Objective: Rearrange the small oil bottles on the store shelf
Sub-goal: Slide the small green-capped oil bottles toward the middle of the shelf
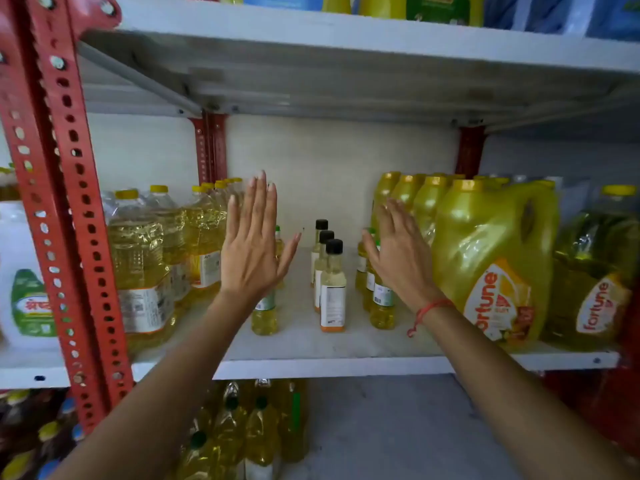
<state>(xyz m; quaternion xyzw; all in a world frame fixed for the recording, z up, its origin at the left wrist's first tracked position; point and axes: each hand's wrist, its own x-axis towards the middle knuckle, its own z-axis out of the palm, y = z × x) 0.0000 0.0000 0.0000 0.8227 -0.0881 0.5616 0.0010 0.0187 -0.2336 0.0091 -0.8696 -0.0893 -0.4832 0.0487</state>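
Note:
Three black-capped small oil bottles stand in a row running front to back at the middle of the white shelf. A row of small green-capped yellow oil bottles stands to their left, mostly hidden behind my left hand. Another row of small green-capped bottles stands to the right, partly hidden behind my right hand. Both hands are raised in front of the shelf, flat, fingers spread, holding nothing.
Large clear oil bottles fill the shelf's left side. Big yellow Fortune jugs crowd the right. A red perforated upright stands at the left. The shelf above hangs low. More bottles sit on the shelf below.

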